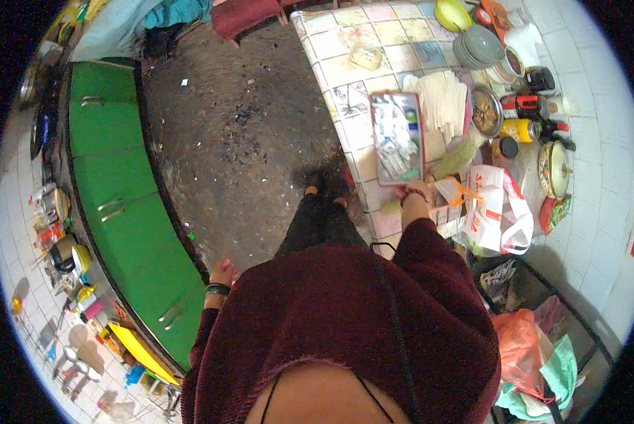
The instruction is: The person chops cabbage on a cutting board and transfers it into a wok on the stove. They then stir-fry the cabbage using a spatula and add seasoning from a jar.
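Observation:
My right hand [413, 192] is at the near end of a shallow rectangular box [422, 153] with a reddish rim, its fingers curled at the edge. White and clear plastic pieces show inside the box, with some blue and green. The box is over a tiled-pattern tablecloth [362, 127]. A small carton [448, 212] with an orange strip sits just right of my right wrist. My left hand [224, 273] hangs low at my side, near the green cabinet [120, 175]. Its fingers are partly hidden, and whether they hold anything is unclear.
Along the wall stand stacked bowls [478, 47], a metal bowl of food [486, 111], jars [519, 130] and a lidded pot [555, 169]. A white plastic bag [489, 206] is at the table's near end. Bags fill a rack [523, 350] behind it. A red bench [248, 18] stands ahead.

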{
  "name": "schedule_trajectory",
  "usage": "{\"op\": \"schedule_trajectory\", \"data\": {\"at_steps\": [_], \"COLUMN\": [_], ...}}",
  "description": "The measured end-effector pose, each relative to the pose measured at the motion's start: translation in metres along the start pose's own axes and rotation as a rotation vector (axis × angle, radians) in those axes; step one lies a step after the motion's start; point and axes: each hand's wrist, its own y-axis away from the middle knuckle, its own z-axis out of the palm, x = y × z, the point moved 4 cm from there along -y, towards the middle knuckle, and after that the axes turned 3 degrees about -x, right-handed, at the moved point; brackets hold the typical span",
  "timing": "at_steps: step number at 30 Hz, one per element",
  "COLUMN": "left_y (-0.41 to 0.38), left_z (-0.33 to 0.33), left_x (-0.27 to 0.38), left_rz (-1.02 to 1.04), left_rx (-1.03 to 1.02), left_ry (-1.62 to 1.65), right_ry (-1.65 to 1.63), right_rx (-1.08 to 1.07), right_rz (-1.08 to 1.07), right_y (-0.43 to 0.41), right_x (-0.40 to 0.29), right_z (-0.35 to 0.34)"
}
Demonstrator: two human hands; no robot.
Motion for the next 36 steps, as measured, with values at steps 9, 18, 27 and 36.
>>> {"op": "schedule_trajectory", "data": {"at_steps": [9, 18, 27, 36], "left_y": [-0.057, -0.132, -0.139, -0.135], "left_z": [-0.009, -0.083, -0.159, -0.104], "left_x": [-0.162, -0.084, 0.006, 0.015], "left_rz": [0.006, 0.132, -0.088, -0.060], "left_rx": [0.002, -0.146, -0.031, -0.203], "left_ry": [-0.403, -0.738, -0.461, -0.614], "right_ry": [0.116, -0.296, -0.368, -0.508], "right_rx": [0.552, 0.742, 0.340, 0.547], "right_rz": [0.277, -0.540, -0.251, -0.079], "right_y": [0.079, 0.101, 0.080, 0.024], "right_x": [0.026, -0.171, -0.249, -0.186], "right_z": [-0.053, -0.141, -0.222, -0.290]}}
